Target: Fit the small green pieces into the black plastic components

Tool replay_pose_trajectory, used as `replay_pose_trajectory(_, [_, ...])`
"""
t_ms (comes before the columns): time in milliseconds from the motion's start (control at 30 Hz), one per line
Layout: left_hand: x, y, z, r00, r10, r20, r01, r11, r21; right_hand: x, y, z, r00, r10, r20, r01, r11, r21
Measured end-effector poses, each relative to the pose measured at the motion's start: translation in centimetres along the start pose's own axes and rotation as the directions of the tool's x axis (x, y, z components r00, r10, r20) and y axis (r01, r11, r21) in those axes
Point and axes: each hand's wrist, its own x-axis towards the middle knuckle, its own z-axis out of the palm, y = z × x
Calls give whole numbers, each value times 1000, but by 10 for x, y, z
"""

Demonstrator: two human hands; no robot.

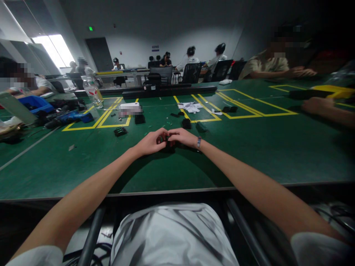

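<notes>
My left hand [153, 142] and my right hand [181, 136] meet over the green table [177, 173], fingers bent round a small black part [168, 142]. Most of that part is hidden by the fingers, so its kind does not show. A watch [199, 142] sits on my right wrist. Just beyond my hands lie a black block [186, 123], a dark green piece [201, 127] and several tiny green bits [169, 124]. To the left is a black tray-like piece with green parts [120, 131], near another black ribbed block [139, 118].
Crumpled white paper [190, 107] and a white box [129, 108] lie farther back. A clear bottle [93, 92], a blue power tool [72, 117] and a blue bin [34, 104] stand left. Long black bars [169, 90] cross the back. At right, a co-worker's hand [317, 106] rests by a yellow object [337, 91].
</notes>
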Motion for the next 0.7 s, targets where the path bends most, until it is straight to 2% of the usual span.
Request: replay_pose_trajectory(700, [0, -3, 0, 1000, -3, 8, 3, 1000, -26, 0, -1, 1, 1000, 7, -13, -7, 1000, -25])
